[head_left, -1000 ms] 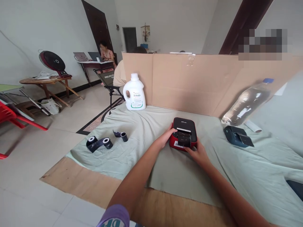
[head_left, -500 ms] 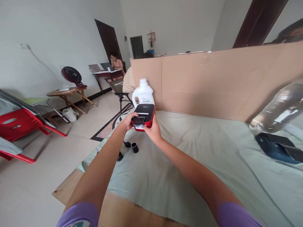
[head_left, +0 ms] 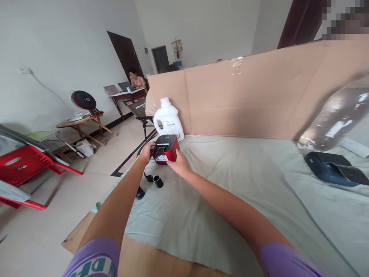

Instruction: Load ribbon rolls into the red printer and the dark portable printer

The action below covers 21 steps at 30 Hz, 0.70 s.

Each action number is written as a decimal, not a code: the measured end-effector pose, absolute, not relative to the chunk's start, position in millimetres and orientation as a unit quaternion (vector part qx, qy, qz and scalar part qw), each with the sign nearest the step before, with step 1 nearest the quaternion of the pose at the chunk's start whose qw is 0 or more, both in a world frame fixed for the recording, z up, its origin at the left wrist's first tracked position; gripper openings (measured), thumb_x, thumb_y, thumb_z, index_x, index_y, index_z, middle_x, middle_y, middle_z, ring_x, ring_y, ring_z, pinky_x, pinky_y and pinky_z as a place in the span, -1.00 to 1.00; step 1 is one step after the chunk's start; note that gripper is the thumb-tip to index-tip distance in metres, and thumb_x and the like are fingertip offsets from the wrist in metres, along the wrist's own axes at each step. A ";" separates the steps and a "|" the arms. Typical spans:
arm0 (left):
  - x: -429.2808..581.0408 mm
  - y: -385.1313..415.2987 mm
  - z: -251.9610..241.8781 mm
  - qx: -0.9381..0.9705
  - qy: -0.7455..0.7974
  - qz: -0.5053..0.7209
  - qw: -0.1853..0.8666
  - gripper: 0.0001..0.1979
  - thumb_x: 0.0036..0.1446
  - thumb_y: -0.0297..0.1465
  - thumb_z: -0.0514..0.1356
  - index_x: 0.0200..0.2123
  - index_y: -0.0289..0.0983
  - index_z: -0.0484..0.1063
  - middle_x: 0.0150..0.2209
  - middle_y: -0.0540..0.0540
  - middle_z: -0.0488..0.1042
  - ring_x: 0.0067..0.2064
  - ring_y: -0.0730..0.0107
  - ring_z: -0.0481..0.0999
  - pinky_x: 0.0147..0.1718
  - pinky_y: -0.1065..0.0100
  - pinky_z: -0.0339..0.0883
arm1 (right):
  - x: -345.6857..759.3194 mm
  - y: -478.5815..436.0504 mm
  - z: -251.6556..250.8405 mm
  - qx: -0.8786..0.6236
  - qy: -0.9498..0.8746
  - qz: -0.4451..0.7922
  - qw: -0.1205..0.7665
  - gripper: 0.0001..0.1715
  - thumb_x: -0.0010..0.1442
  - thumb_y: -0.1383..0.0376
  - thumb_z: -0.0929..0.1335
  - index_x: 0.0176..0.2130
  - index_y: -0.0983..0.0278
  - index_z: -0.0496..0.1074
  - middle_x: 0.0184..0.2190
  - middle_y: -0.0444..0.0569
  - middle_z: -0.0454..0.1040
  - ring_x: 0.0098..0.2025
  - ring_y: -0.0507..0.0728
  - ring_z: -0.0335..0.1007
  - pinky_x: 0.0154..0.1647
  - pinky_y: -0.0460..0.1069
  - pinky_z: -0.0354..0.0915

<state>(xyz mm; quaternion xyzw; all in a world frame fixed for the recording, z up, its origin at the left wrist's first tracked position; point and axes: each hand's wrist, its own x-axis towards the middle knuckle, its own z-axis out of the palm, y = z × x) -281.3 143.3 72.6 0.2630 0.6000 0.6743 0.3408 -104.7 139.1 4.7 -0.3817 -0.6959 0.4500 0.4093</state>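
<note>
Both of my hands hold a small red and black label printer by its sides, in front of a white jug-shaped bottle. My left hand wraps the printer's left side, while my right hand grips its right side near the lower front corner. A dark flap tilts out of the printer's front, above a white label. Whether its base touches the cloth is hard to tell. Nearer to me, a short black cylinder stands on the cloth, with other small black pieces partly behind my left forearm.
Pale green cloth covers the work surface, with bare wood at the front edge. A tall cardboard panel closes off the back. At right lie a dark blue device and a plastic-wrapped bundle. A red chair stands left; a person sits beyond.
My hands have lowered the printer and tipped it more upright, showing its front label. More of the white bottle now shows behind it. The camera view has shifted slightly.
</note>
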 end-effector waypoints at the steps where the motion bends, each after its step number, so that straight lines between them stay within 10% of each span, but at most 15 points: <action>1: -274.3 138.1 79.0 0.263 0.598 0.695 0.300 -0.77 -0.07 -0.48 0.15 -0.25 -0.31 0.39 -0.36 -0.04 0.51 -0.26 0.35 0.48 -0.20 0.33 0.38 | -80.9 131.4 3.7 -0.384 -0.687 0.472 0.396 -0.08 0.03 0.23 0.47 0.34 0.18 0.22 0.28 0.05 0.35 0.30 0.37 0.27 0.24 0.21 0.29; 6: -173.2 95.6 80.8 0.447 0.525 0.718 0.098 -0.89 0.10 -0.38 0.11 -0.31 -0.24 0.41 -0.21 -0.05 0.51 -0.08 0.31 0.49 0.02 0.28 0.34 | 104.8 112.4 -9.1 -0.486 -0.678 0.389 0.390 -0.31 0.00 0.18 0.45 0.14 0.22 0.44 0.15 0.12 0.47 0.15 0.35 0.41 0.18 0.25 0.30; 11: 8.5 41.0 35.7 0.807 0.425 0.352 0.211 -0.75 0.25 -0.32 0.10 -0.08 -0.21 0.51 -0.03 -0.13 0.57 0.04 0.22 0.53 0.13 0.16 0.34 | 292.5 122.9 21.2 -0.647 -0.575 0.103 0.491 -0.66 0.06 0.19 0.34 -0.17 0.28 0.49 -0.14 0.15 0.52 -0.03 0.34 0.40 0.13 0.28 0.25; 15: 98.3 11.2 6.4 0.921 0.329 0.097 0.182 -0.42 0.35 -0.11 0.04 0.36 -0.14 0.19 0.44 -0.18 0.09 0.45 0.02 0.06 0.40 -0.17 -0.14 | 386.8 134.2 33.9 -0.689 -0.437 -0.088 0.572 -0.65 0.03 0.24 0.31 -0.14 0.26 0.40 -0.10 0.13 0.41 0.02 0.35 0.28 0.14 0.32 0.18; 21: 112.2 -2.1 -6.7 0.928 0.347 0.030 0.133 -0.36 0.40 -0.01 -0.15 0.45 -0.06 -0.03 0.50 -0.07 -0.20 0.51 0.11 -0.20 0.43 -0.13 -0.28 | 459.3 134.5 -17.8 -0.736 -0.357 -0.028 0.575 -0.54 -0.11 0.38 0.24 -0.14 0.28 0.38 -0.21 0.09 0.38 -0.07 0.31 0.29 0.09 0.30 0.23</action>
